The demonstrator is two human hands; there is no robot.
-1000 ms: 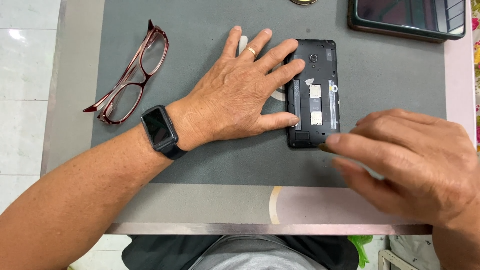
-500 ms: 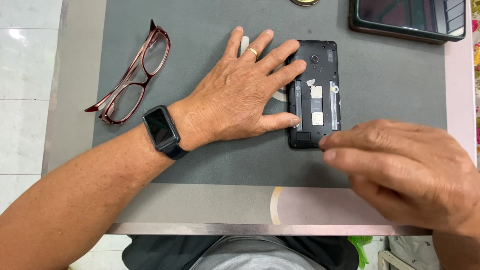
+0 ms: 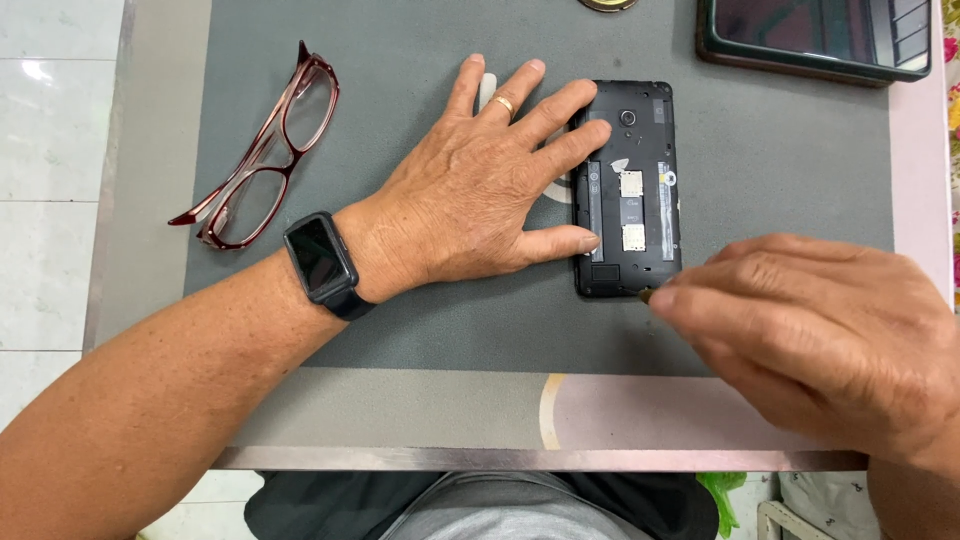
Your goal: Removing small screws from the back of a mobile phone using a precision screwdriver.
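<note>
My left hand (image 3: 480, 200) lay flat, fingers spread, its grip loose, pressing the edge of the one black opened phone with its back cover off (image 3: 627, 190) on the grey mat (image 3: 420, 60) covering the desk. My right hand (image 3: 815, 335) pinched a small tool tip at the phone's lower corner. One pair of red-framed glasses (image 3: 262, 155) lay well apart.

A grey mat (image 3: 420, 40) covers a pale worktop (image 3: 640, 410) with a metal edge; white floor tiles (image 3: 45, 150), glossy with reflected light, fill the frame's left.
</note>
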